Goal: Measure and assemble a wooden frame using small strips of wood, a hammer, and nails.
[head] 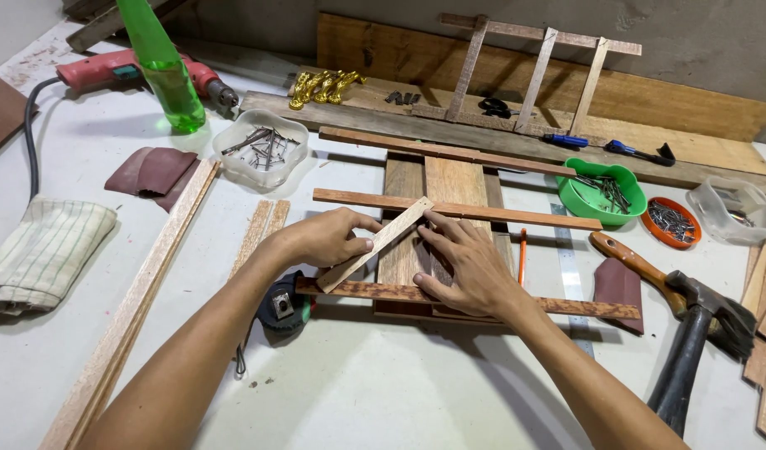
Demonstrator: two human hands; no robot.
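- Pressing a pale slat (374,244) diagonally between two reddish strips (449,208), we pinch it with our left hand (324,237).
- Our right hand (466,267) lies flat, fingers spread, touching the slat's upper end and the boards (449,179) beneath.

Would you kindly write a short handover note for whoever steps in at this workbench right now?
Left hand: fingers pinch the lower part of the pale diagonal slat.
Right hand: flat on the slat's upper part and the boards beneath.
The slat leans between the upper rail and the lower rail, both lying across the boards.
Done: rails laid parallel, slat placed. No nail shows in the slat.
Nearby: hammer on the right, nails in the green bowl, tape measure under the left wrist.
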